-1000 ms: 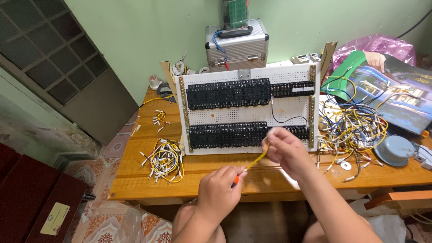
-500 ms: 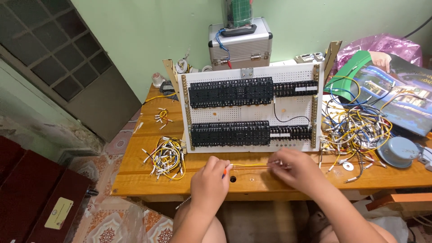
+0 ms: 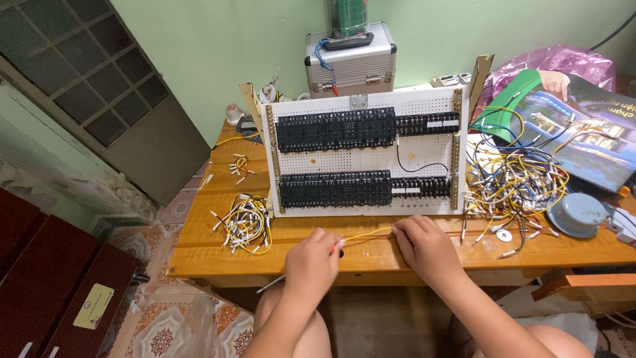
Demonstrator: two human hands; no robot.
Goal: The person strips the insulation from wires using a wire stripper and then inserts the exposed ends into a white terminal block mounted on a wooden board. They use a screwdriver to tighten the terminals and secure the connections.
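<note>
— Both my hands have dropped since a second ago: the yellow wire that I held up slanted against the board now lies nearly level, low over the near edge of the wooden table.

— So what are your fingers doing?

— My left hand is curled shut around a screwdriver; its ribbed metal end pokes out toward me on the left, and a bit of red handle shows by my knuckles. My right hand is pinched closed on the right end of the wire. By my reckoning the wire is stretched out for work on its end rather than offered to a terminal.

— And the wire itself?

— Thin, smooth plastic sleeve, slightly bowed, with a pale tip at the left.

— Beyond that?

— Left of me, a loose bunch of yellow and white leads. Straight ahead stands the white perforated panel, upright, with two rows of blocky black terminal strips and one black wire looping across it. To the right, a big tangle of coloured wires and a round grey lid. Farthest, a ribbed aluminium case against the green wall.
</note>
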